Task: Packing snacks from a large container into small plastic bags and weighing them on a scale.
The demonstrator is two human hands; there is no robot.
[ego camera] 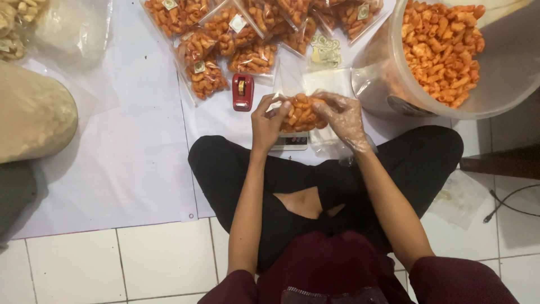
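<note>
On a white plastic sheet [140,152] spread over the white-tiled floor [163,262], the left hand [267,121] and glove-covered right hand [344,117] both grasp a small clear bag of orange curled snacks [302,114] above a small digital scale [289,142], beside a red tape dispenser [243,92].

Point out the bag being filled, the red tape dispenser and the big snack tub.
Bag [302,114], head view: its snack-filled middle, between both hands.
Tape dispenser [243,92], head view: centre of its red body.
Tub [495,84], head view: bare clear wall.
</note>
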